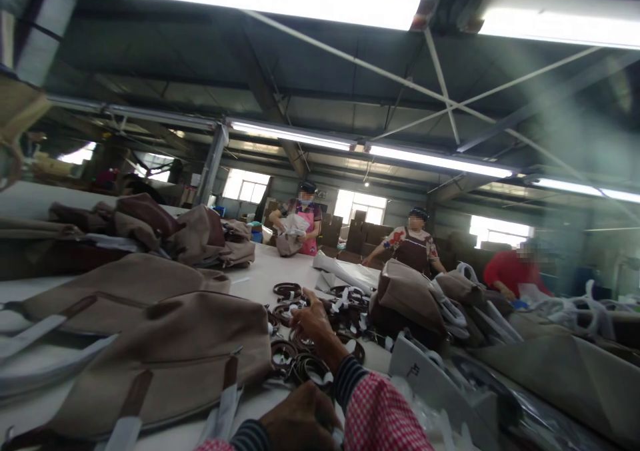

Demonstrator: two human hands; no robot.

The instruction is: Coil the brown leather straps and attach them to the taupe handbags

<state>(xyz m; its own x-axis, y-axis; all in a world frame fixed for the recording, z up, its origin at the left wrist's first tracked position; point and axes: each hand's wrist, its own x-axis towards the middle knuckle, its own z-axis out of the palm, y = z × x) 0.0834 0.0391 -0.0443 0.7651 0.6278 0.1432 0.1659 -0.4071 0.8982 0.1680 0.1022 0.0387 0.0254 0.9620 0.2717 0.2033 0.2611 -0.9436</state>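
Observation:
My right hand [314,319] reaches forward over a pile of coiled brown straps [295,358], fingers partly spread and the index finger stretched out. Nothing shows in its grasp; whether it touches the straps I cannot tell. Low in the view, my left hand [303,416] is bent with its fingers curled under. A bit of white shows at its fingertips, but what it holds, if anything, is hidden. Just left of both hands lies a taupe bag [190,351] with brown tabs and white-wrapped handles.
More taupe and brown bags [195,234] are heaped at the left, and another bag [407,298] stands right of the straps. A white box [425,374] with a handwritten mark sits close by my right arm. Across the white table are several people, one holding a bag [290,244].

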